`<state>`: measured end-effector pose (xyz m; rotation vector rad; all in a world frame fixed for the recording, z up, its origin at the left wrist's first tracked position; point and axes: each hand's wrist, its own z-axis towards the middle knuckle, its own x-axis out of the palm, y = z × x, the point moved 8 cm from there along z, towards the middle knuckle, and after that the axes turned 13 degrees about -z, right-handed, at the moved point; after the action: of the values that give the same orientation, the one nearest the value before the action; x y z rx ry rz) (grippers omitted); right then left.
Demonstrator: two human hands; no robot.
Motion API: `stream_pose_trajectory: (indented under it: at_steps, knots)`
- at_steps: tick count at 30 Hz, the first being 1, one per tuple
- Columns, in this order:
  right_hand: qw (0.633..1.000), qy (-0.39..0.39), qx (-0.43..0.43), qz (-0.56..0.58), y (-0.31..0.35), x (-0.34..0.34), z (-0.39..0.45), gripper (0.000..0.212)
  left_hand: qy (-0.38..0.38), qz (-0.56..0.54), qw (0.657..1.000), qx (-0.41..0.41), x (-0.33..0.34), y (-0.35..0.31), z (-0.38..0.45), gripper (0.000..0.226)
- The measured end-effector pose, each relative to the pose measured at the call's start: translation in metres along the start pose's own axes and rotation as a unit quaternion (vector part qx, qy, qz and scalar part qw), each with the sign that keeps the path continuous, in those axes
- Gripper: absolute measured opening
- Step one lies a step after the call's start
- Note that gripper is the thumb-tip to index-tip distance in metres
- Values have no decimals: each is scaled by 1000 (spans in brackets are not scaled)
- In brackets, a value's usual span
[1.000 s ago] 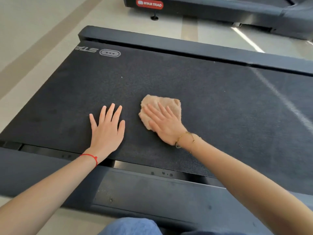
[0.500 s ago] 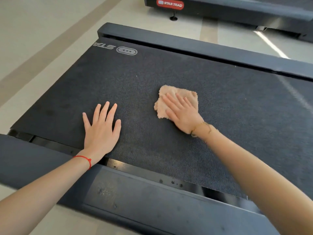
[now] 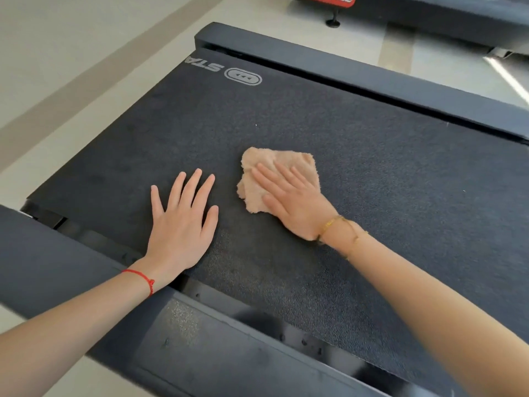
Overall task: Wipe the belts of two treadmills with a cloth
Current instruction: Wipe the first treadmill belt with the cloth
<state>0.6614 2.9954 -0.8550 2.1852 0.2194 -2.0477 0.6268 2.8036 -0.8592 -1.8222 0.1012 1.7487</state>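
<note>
A dark textured treadmill belt (image 3: 372, 173) fills most of the view. A crumpled peach cloth (image 3: 282, 164) lies near its middle. My right hand (image 3: 292, 204) presses flat on the cloth, fingers spread over it and covering its near part. My left hand (image 3: 183, 222) rests flat on the bare belt just left of the cloth, fingers apart, holding nothing. A second treadmill (image 3: 429, 15) with a red logo plate stands at the top right, only its end showing.
The near side rail (image 3: 200, 348) of the treadmill runs across the bottom, the far rail (image 3: 357, 81) across the top. Pale floor (image 3: 71, 53) with a beige stripe lies to the left and between the two machines.
My right hand and the cloth slid toward my left hand after moving away from it. The left hand stayed planted. The view shifted, so the belt end sits further right.
</note>
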Motion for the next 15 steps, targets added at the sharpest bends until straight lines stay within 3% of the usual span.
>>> stream_pose_trajectory:
  at_steps: [8,12,15]
  knots:
    - [986,19,168,1,-112,-6,121,54,5,16,1000,-14,2,0,2,63]
    - [985,36,171,2,-92,-9,199,55,10,25,999,-18,2,-1,2,63]
    - [994,37,107,-7,-41,-14,235,55,12,28,999,-18,2,-1,2,62]
